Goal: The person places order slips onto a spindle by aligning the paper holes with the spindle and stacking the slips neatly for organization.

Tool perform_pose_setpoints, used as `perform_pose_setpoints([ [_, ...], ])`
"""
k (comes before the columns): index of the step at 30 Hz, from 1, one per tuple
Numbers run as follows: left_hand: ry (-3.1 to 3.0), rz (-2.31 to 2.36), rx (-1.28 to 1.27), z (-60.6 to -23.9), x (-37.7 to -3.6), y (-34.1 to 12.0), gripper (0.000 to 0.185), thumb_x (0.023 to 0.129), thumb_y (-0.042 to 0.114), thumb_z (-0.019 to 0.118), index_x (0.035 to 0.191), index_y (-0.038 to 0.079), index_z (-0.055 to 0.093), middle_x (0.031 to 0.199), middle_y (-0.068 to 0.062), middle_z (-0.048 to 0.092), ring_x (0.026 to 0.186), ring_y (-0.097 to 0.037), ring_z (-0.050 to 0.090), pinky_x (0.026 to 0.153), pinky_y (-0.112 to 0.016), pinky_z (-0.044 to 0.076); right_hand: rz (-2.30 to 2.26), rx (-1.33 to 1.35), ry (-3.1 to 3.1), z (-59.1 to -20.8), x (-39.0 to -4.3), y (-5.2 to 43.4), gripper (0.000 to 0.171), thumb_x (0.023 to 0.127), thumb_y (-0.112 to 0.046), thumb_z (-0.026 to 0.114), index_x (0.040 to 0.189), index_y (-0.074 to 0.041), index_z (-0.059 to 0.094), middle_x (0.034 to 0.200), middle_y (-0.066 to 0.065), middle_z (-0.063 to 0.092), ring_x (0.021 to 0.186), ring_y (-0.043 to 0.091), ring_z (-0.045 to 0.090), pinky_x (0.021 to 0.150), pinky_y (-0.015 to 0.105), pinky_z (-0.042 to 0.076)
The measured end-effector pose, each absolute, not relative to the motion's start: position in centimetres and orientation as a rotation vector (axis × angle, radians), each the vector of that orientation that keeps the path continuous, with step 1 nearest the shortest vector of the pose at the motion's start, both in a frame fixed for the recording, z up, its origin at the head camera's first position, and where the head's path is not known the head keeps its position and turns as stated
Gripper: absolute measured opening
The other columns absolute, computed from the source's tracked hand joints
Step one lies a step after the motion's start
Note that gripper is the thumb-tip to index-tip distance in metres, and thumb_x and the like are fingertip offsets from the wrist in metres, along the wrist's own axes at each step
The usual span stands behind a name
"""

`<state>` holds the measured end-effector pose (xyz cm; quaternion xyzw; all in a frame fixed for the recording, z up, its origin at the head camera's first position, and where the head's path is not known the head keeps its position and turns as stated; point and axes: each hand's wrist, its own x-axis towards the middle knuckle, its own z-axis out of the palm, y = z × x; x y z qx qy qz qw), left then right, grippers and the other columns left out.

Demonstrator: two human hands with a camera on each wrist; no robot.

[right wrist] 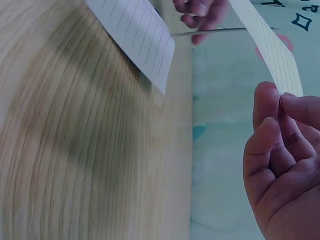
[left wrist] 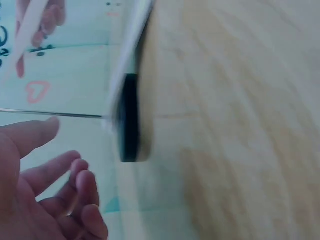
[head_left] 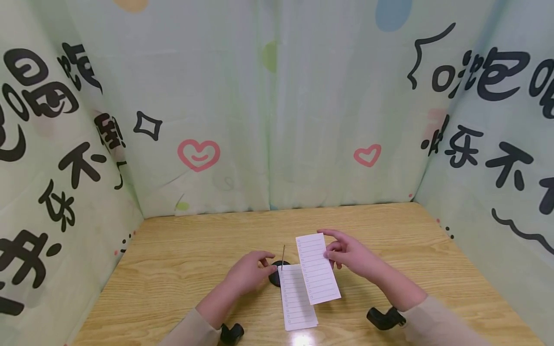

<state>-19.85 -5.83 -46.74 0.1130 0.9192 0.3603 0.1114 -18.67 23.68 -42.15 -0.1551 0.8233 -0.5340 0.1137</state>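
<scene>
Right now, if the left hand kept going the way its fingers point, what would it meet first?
Probably the thin metal spike rising from the black round base; the left hand has its fingertips just short of it, though depth is unclear.

Two bare hands, beige sleeves, black wrist mounts

The left hand and right hand wear no gloves or rings. Both forearms wear plain beige long sleeves reaching to the wrists. A black, rounded camera mount sits under the right wrist, and another under the left, at about 7 o'clock.
</scene>
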Motion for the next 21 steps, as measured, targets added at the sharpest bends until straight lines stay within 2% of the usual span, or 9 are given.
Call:
perform_pose_setpoints([
  [3,2.700,1.146,0.335,-45.8,-19.6,-5.7,0.036,0.096,0.037,0.065,0.127,0.020,0.066,0.095,0.006,0.058,0.076,-0.017,0.054,0.058,-0.032,0.045,-1.580,-0.462,2.392,-42.2,-18.6,23.0,0.060,0.095,-0.001,0.059,0.151,-0.005,0.036,0.093,0.013,0.068,0.073,0.035,0.060,0.059,0.029,0.046],
  [8,2.692,1.300,0.339,-44.3,-19.1,-5.3,0.036,0.099,0.045,0.057,0.123,0.021,0.068,0.101,0.006,0.060,0.086,-0.017,0.055,0.066,-0.033,0.048,-1.594,-0.454,2.371,-42.6,-18.6,22.0,0.059,0.096,-0.001,0.059,0.151,-0.006,0.037,0.092,0.012,0.068,0.074,0.037,0.059,0.060,0.031,0.046],
  [12,2.653,1.444,0.304,-43.5,-18.9,-4.8,0.039,0.099,0.051,0.053,0.118,0.021,0.068,0.103,0.001,0.065,0.086,-0.017,0.058,0.069,-0.033,0.049,-1.600,-0.455,2.362,-42.7,-18.6,21.5,0.059,0.096,-0.002,0.061,0.150,-0.006,0.038,0.093,0.011,0.069,0.075,0.039,0.059,0.060,0.032,0.046],
  [16,2.622,1.570,0.290,-42.9,-18.9,-4.2,0.036,0.099,0.049,0.056,0.114,0.019,0.070,0.099,-0.002,0.066,0.082,-0.018,0.058,0.066,-0.033,0.049,-1.607,-0.457,2.355,-42.7,-18.6,21.2,0.058,0.096,-0.002,0.059,0.150,-0.005,0.038,0.093,0.012,0.069,0.075,0.038,0.060,0.060,0.031,0.046],
  [21,2.623,1.624,0.267,-42.6,-18.9,-3.4,0.028,0.096,0.045,0.063,0.109,0.021,0.071,0.097,0.002,0.064,0.083,-0.019,0.056,0.066,-0.032,0.049,-1.612,-0.448,2.356,-42.6,-18.5,20.9,0.057,0.097,-0.002,0.058,0.150,-0.006,0.038,0.093,0.012,0.069,0.074,0.034,0.060,0.060,0.029,0.045],
])
